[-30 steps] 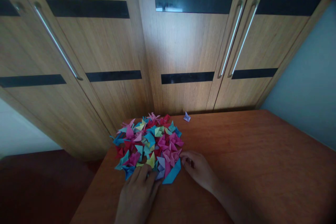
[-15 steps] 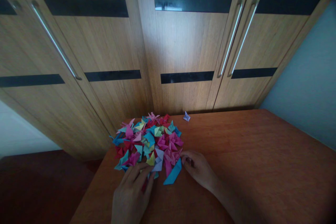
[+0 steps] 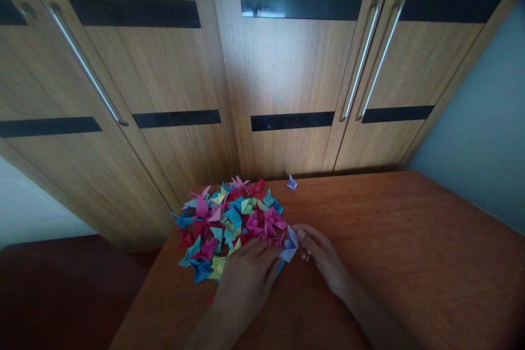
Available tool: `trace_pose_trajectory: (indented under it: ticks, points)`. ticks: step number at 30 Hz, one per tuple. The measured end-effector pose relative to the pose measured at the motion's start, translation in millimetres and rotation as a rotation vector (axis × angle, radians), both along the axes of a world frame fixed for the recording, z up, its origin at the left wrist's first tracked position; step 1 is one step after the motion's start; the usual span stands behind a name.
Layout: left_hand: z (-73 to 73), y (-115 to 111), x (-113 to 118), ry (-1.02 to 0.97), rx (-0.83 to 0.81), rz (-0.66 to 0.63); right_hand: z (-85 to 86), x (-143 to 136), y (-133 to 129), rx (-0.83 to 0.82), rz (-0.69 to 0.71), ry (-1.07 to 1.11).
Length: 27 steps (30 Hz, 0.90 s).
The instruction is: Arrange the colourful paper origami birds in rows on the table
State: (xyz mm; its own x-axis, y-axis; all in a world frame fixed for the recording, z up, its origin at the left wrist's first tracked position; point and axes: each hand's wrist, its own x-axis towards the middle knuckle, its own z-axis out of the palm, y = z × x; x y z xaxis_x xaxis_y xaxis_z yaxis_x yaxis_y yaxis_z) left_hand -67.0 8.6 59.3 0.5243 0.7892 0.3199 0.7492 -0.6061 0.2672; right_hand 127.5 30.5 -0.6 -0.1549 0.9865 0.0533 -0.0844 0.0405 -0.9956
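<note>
A pale purple folded paper piece (image 3: 289,244) is between my two hands, at the right edge of a pile of colourful folded papers (image 3: 233,216). My left hand (image 3: 251,272) reaches over the pile's near side, its fingertips closed on the left side of the purple piece. Part of a blue paper shows beneath those fingers. My right hand (image 3: 319,251) has thumb and forefinger pinched at the right edge of the same piece, its other fingers curled. The pile holds several pink, red, blue, green and yellow pieces.
Another small pale purple folded paper (image 3: 291,182) lies apart at the back edge of the brown wooden table (image 3: 381,229). Wooden cabinet doors (image 3: 287,65) with long metal handles stand right behind the table. A pale wall is at the right.
My left hand has moved right, and the purple piece has shifted from the pile's front to its right edge, meeting my right hand, which moved slightly right. Blue and yellow pieces are uncovered at the left.
</note>
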Motion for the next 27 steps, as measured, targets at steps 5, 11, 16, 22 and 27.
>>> trace_pose_trajectory:
  ticks: [5,11,16,22,27]
  points:
    - [5.0,10,14,-0.004,-0.067,-0.086,-2.2,6,3,-0.007,-0.064,0.026]
    - [0.0,21,19,-0.213,-0.160,-0.146,-3.8,10,5,-0.078,-0.078,0.185]
    - [0.5,27,24,-0.355,-0.256,-0.182,-0.9,10,4,-0.153,-0.077,0.347]
    - [4.2,38,36,-0.445,-0.344,-0.135,3.3,13,7,-0.191,-0.110,0.443]
    - [10.5,69,53,-0.449,-0.294,-0.132,-4.3,23,16,-0.171,-0.295,0.421]
